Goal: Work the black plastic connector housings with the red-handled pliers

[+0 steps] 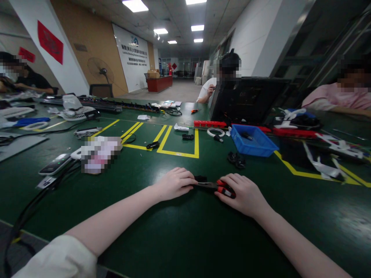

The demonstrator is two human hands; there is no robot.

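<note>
My right hand (242, 193) is closed around the red-and-black handles of a pair of pliers (216, 186). The jaws of the pliers point left and reach the fingertips of my left hand (176, 183). Those left fingers are pinched together on a small black part (200, 178), which sticks out just behind the jaws. Its exact kind is too dark to make out, and my fingers cover its left end. Whether the jaws grip the part cannot be seen. Both hands are low over the green table (174, 239).
A blue tray (255, 148) with a dark item inside stands beyond my right hand, beside a black cable bundle (236, 159). Small black pieces (188, 137) lie near yellow tape marks. A phone-like device (55, 165) with cables is at left. Co-workers sit across the table.
</note>
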